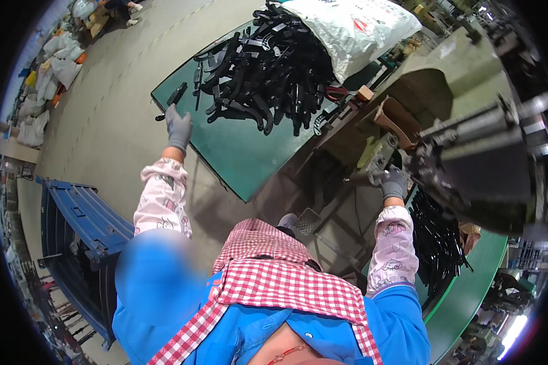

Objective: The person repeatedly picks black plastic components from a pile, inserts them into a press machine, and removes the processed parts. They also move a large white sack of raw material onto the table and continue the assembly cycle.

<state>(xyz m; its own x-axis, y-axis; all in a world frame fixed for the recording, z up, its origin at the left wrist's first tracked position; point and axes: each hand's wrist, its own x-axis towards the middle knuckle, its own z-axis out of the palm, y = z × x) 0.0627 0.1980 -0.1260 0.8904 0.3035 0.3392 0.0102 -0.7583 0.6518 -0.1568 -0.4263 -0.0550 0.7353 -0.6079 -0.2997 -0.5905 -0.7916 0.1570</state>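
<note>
My left hand [179, 129], in a grey glove, is stretched out over the left edge of a green table [237, 159]. Its fingers close on a narrow black part [176, 95], which sticks out past the fingertips. A heap of similar black curved parts [256, 82] covers the far side of the tabletop. On the right, my right hand [394, 184], also gloved in grey, is at the front of a machine [463, 152]. Its fingers curl by a small metal fixture [380, 152] and a short bar [360, 180]; what they grip is blurred.
A white sack [353, 30] lies at the back of the table beside the heap. Blue metal bin [88, 213] stands at left. More thin black parts [439, 243] lie on a green surface [475, 286] at right. A brown container [399, 123] sits by the machine.
</note>
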